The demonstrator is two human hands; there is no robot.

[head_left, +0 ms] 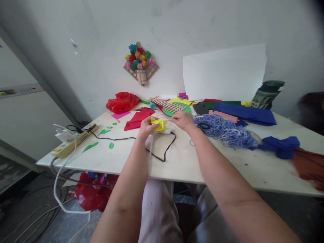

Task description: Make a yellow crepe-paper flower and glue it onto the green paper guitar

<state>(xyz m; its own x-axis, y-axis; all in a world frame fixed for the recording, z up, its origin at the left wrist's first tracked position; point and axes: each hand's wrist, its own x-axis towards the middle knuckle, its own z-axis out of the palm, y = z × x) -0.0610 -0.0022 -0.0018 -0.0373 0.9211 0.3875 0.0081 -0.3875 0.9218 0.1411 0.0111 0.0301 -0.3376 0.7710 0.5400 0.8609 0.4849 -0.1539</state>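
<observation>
My left hand (146, 127) is closed around a crumpled piece of yellow crepe paper (159, 124), held just above the white table (121, 158). My right hand (183, 120) pinches the other side of the yellow paper, fingers pressed together. A thin wooden stick (198, 116) pokes out to the right of my right hand. Beneath my hands lie a white glue gun (162, 132) and its black cable (162, 153).
Red crepe paper (138, 119), green paper leaves (103, 132), a power strip (73, 140), a pile of lilac rubber bands (225, 130), blue cloth (280, 145), a woven paper craft (174, 108) and a red plastic bag (122, 102) cover the table. A paper flower basket (140, 64) hangs on the wall.
</observation>
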